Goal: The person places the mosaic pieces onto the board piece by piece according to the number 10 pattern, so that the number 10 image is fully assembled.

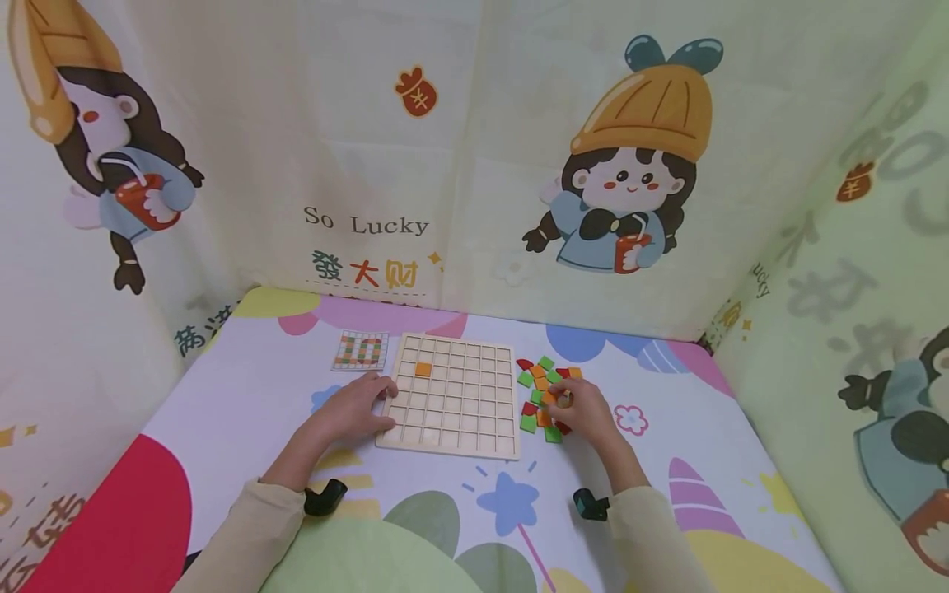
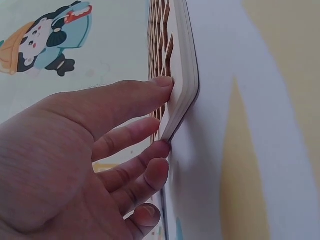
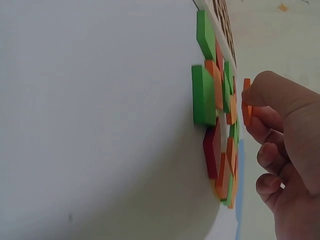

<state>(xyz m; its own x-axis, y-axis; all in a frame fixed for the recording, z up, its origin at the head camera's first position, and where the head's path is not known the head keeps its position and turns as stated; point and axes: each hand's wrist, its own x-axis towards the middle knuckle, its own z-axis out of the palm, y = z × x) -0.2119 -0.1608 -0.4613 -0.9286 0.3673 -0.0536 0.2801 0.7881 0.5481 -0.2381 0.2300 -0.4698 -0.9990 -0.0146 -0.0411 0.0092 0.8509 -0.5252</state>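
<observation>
My left hand [image 1: 358,409] rests at the left edge of a square wooden grid board [image 1: 452,440], thumb and fingertips spread along the rim. In the left wrist view the thumb presses on the board's border [image 2: 181,75]. One orange tile [image 1: 423,370] lies in a cell at the board's upper left. To the board's right, my right hand [image 1: 589,409] pinches an orange tile [image 3: 247,111] between thumb and index finger, held over the loose pile. That pile mixes green tiles [image 3: 203,95], red pieces [image 3: 212,147] and other orange ones.
A small printed card [image 1: 360,351] with a coloured grid pattern lies at the board's upper left. Cartoon-printed cloth [image 1: 489,247] encloses the back and sides of the patterned table [image 1: 415,473]. Black cameras [image 1: 326,497] sit at both wrists.
</observation>
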